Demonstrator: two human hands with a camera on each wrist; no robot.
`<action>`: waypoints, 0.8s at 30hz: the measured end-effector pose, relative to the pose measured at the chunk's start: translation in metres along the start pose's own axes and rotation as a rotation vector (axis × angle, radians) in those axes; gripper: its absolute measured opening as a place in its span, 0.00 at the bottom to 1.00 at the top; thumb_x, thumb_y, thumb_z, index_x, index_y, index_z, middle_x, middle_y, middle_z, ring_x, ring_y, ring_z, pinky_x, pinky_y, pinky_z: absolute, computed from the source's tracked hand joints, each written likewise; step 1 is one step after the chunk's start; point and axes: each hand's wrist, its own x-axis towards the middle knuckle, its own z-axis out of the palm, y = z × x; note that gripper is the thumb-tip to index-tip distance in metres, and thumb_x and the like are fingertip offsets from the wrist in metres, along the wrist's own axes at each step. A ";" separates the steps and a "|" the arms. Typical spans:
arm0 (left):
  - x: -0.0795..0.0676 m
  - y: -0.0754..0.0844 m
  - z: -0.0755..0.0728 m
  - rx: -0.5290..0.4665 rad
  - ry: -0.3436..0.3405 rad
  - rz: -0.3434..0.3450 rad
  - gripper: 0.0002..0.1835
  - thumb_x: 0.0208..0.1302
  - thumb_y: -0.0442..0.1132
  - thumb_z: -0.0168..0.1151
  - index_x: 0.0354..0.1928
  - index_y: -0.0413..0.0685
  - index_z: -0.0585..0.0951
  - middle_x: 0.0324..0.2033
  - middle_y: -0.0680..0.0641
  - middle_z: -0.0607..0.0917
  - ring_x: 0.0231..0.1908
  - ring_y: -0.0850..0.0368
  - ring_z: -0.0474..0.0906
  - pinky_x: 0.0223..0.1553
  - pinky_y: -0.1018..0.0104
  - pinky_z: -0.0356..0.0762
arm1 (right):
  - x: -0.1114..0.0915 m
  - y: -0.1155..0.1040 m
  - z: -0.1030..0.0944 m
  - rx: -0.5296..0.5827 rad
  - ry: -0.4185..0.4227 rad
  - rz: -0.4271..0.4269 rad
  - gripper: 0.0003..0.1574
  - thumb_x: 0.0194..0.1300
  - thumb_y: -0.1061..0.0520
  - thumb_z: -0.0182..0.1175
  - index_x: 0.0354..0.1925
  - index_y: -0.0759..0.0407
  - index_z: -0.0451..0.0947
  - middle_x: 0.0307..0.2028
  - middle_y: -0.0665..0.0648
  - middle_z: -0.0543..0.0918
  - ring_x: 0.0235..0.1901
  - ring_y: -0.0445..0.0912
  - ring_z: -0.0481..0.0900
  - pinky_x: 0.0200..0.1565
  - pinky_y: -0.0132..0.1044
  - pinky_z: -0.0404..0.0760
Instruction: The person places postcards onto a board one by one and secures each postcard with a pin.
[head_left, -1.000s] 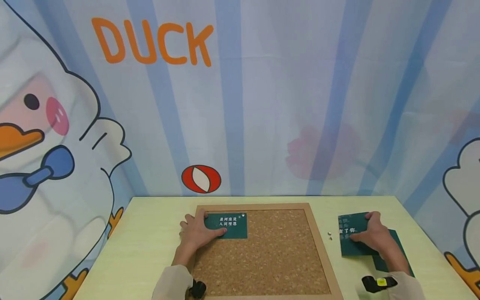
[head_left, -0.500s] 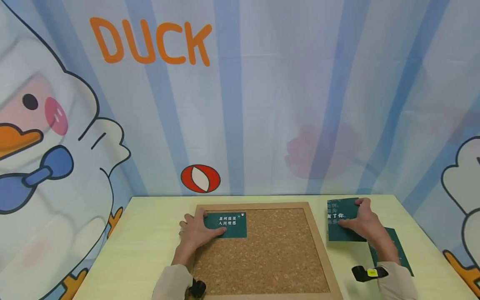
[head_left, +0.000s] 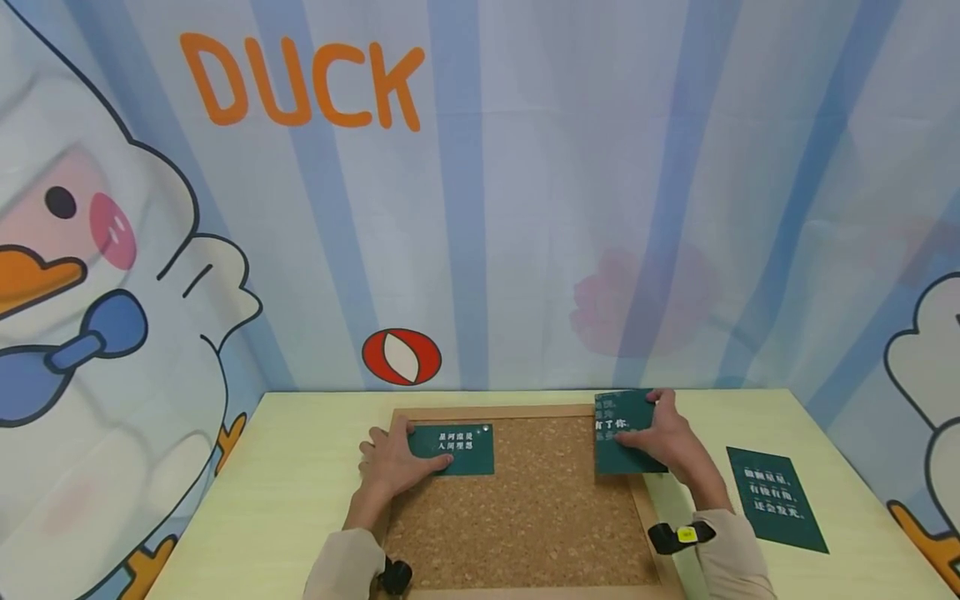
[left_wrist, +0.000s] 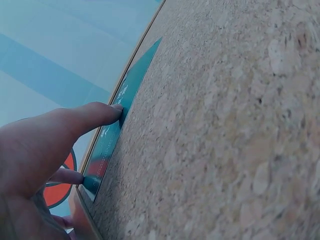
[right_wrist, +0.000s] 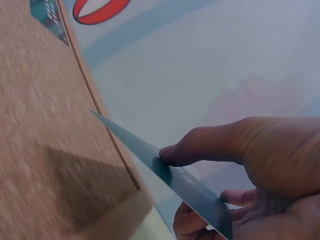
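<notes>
A cork board [head_left: 540, 525] with a wooden frame lies on the table. Near its top left corner is a green card [head_left: 474, 460] with white characters and a small silver pin [head_left: 485, 429] at its upper right. My left hand [head_left: 396, 465] presses this card's left part onto the cork; in the left wrist view the thumb [left_wrist: 102, 114] and a fingertip touch it. My right hand [head_left: 670, 437] pinches a second, larger green card [head_left: 618, 457] between thumb and fingers. The right wrist view has this held card [right_wrist: 150, 155] tilted above the board's edge, casting a shadow on the cork.
Another green card [head_left: 776, 500] with white writing lies on the table [head_left: 750, 421] to the right of the board. A printed curtain [head_left: 525, 250] with a duck stands behind the table.
My right hand has carried its green card leftward and upward from the table's right side to above the board's upper right corner, uncovering the other card. The left hand stays put.
</notes>
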 end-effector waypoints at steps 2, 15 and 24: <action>0.000 0.000 0.000 -0.001 0.002 0.002 0.47 0.47 0.64 0.80 0.61 0.43 0.71 0.50 0.31 0.68 0.51 0.31 0.64 0.48 0.32 0.69 | 0.001 -0.005 0.010 0.006 -0.009 -0.012 0.56 0.68 0.55 0.70 0.72 0.67 0.40 0.69 0.84 0.56 0.67 0.77 0.61 0.63 0.69 0.66; 0.000 -0.001 0.000 0.003 -0.003 -0.002 0.48 0.47 0.64 0.80 0.62 0.43 0.71 0.49 0.31 0.68 0.51 0.32 0.64 0.48 0.32 0.69 | 0.004 -0.028 0.070 -0.064 -0.020 -0.067 0.52 0.62 0.59 0.74 0.69 0.67 0.49 0.60 0.80 0.70 0.57 0.69 0.73 0.58 0.65 0.72; 0.000 0.000 0.001 -0.003 -0.001 -0.002 0.47 0.48 0.63 0.80 0.62 0.43 0.71 0.49 0.31 0.68 0.51 0.32 0.64 0.49 0.32 0.69 | 0.003 -0.039 0.098 -0.074 -0.021 -0.095 0.53 0.58 0.60 0.77 0.69 0.66 0.53 0.57 0.76 0.74 0.53 0.65 0.76 0.55 0.62 0.76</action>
